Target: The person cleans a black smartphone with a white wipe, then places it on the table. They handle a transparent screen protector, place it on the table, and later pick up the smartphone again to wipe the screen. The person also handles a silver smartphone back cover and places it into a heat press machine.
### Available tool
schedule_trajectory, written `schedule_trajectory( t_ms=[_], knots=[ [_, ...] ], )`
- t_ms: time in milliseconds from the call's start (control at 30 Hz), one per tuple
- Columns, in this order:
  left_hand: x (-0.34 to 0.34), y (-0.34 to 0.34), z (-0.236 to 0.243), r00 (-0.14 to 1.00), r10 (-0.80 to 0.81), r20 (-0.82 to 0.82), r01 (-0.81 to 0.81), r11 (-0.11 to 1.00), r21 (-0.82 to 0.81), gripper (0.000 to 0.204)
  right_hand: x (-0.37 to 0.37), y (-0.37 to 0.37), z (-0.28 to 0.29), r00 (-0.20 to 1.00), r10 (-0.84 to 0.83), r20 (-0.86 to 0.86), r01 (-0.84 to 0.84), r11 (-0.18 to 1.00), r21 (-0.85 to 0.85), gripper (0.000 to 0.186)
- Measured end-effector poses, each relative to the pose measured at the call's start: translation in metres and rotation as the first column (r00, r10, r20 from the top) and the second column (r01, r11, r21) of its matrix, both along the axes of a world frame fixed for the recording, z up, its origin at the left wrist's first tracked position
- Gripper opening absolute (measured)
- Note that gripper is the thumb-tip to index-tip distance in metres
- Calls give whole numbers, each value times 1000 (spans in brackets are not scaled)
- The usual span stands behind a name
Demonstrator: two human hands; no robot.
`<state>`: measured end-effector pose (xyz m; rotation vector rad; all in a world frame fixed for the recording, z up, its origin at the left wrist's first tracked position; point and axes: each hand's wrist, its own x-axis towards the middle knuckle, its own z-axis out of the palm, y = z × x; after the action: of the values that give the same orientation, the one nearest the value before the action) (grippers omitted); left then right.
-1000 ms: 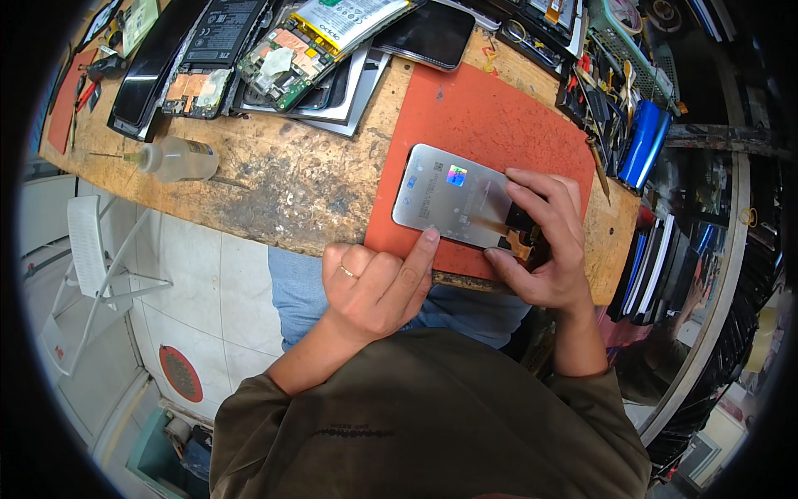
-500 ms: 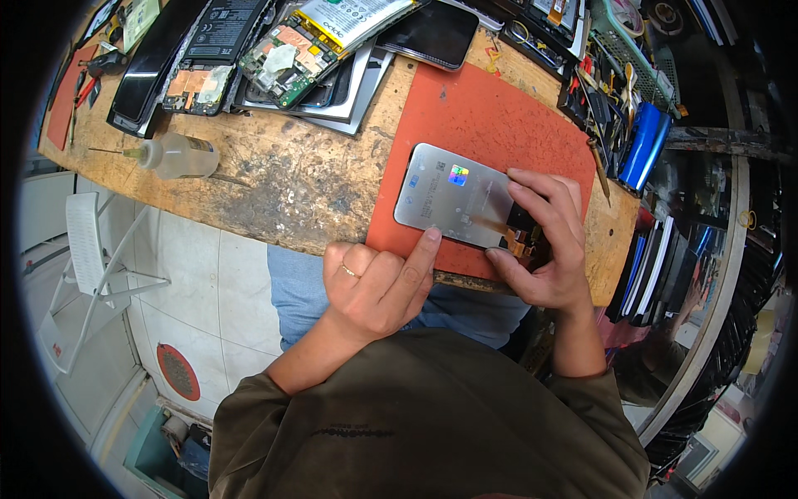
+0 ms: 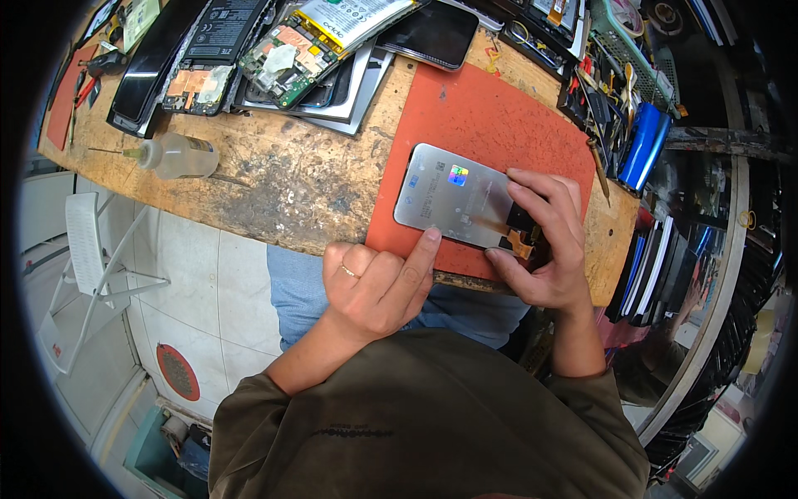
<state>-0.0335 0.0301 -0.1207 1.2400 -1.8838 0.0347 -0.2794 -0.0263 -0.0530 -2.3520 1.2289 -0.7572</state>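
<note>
A silver-backed phone screen [image 3: 453, 195] lies face down on the orange mat [image 3: 482, 100], with a flex ribbon at its right end and a holographic sticker on its back. My right hand [image 3: 549, 237] grips that right end, thumb on the lower edge and fingers over the upper edge. My left hand [image 3: 374, 287], with a ring on it, has its index fingertip on the screen's lower-left edge and the other fingers curled, holding nothing that I can see.
Opened phones [image 3: 291, 75] and screens cover the back left of the wooden bench [image 3: 274, 191]. A squeeze bottle [image 3: 179, 156] stands left of the mat. Tools [image 3: 586, 96] and a blue cylinder [image 3: 644, 145] crowd the back right. A white folding chair [image 3: 87, 241] stands at the lower left.
</note>
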Motion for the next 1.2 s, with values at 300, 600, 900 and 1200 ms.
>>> schedule_trajectory(
  t_ms=[300, 600, 900, 1200],
  knots=[
    [0, 0, -1, 1000, 4, 10, -4, 1000, -2, 47, 0, 0, 0, 1000, -1, -1, 1, 1000, -4, 73],
    [0, 0, 0, 1000, 6, 15, -6, 1000, -6, 46, 1, 0, 0, 1000, 0, -7, 0, 1000, -7, 74],
    [-1, 0, 0, 1000, 11, 5, -11, 1000, -8, 46, 1, 0, 0, 1000, 0, -7, 0, 1000, -9, 74],
    [-1, 0, 0, 1000, 12, 9, -12, 1000, -7, 45, 1, -1, 0, 1000, -1, -7, 1, 1000, -13, 74]
  ],
)
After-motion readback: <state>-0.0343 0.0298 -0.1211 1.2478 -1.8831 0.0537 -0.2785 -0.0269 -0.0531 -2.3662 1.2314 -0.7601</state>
